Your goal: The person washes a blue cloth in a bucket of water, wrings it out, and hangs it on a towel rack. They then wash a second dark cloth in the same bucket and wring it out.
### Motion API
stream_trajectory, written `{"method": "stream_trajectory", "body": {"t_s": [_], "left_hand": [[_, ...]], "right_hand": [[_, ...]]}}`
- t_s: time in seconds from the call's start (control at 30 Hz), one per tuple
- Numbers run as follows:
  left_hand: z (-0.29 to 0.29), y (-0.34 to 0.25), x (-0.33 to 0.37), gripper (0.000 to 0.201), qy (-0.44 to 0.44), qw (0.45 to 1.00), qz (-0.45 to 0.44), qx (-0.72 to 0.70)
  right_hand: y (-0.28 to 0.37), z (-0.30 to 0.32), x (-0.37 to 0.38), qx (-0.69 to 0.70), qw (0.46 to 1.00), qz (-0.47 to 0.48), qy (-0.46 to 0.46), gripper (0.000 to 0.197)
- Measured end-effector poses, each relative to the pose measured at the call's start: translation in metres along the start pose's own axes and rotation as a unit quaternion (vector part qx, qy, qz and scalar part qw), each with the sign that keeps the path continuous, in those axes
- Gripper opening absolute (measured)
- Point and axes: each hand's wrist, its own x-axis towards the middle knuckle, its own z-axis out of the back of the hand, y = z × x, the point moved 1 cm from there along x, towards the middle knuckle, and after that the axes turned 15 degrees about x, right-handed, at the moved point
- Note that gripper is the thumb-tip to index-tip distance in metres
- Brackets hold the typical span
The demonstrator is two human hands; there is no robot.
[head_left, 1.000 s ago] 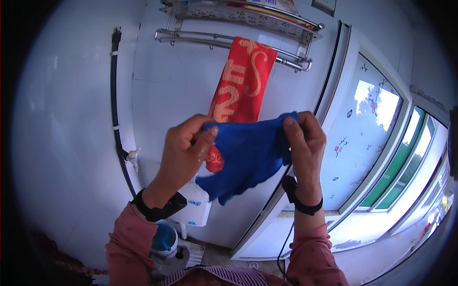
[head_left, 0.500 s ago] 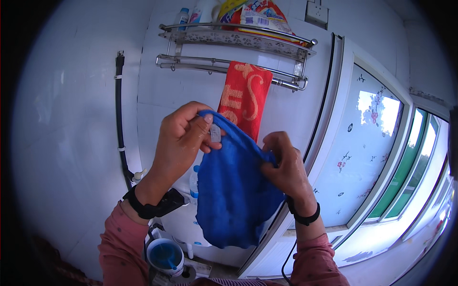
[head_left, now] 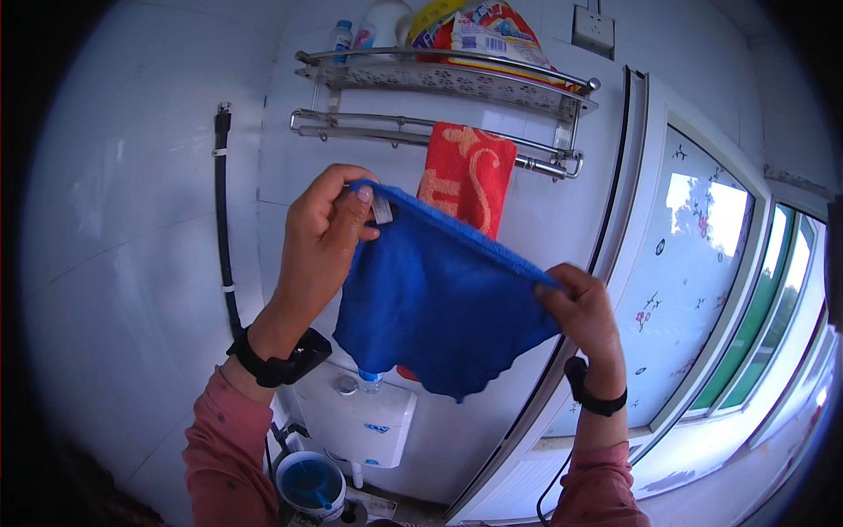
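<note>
A blue cloth hangs stretched between my two hands, its upper edge slanting down to the right. My left hand pinches the upper left corner, where a small whitish label shows beside the fingers. At the upper right corner, my right hand grips the cloth between thumb and fingers. The lower edge droops freely in a wavy line. Behind it, a red towel with pale orange patterns hangs over a metal rail, its lower part hidden by the blue cloth.
A metal wall rack holds bottles and colourful bags. Below stands a white toilet tank with a bottle on top. A bucket with blue contents sits at lower left. A black pipe runs down the left wall; a sliding door is right.
My hands have moved apart, the right one going right and down. The cloth's upper edge is now pulled taut, and its lower edge hangs higher, uncovering more of the tank.
</note>
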Motion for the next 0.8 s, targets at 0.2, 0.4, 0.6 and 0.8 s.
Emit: {"method": "stream_trajectory", "body": {"t_s": [0.2,0.4,0.6,0.8], "left_hand": [[-0.025,0.016,0.025,0.037,0.006,0.999,-0.015,-0.051],[-0.057,0.03,0.097,0.054,-0.108,0.977,-0.123,0.138],[-0.089,0.033,0.151,0.074,-0.043,0.967,-0.068,0.242],[-0.104,0.053,0.168,0.067,-0.002,0.933,-0.038,0.358]], "right_hand": [[0.026,0.007,0.038,0.311,0.945,0.091,-0.048,0.023],[0.049,-0.006,0.105,0.076,0.948,0.272,-0.144,0.024],[0.051,-0.014,0.158,-0.408,0.851,0.252,-0.214,0.024],[0.037,-0.012,0.176,-0.536,0.797,0.181,-0.211,0.022]]}}
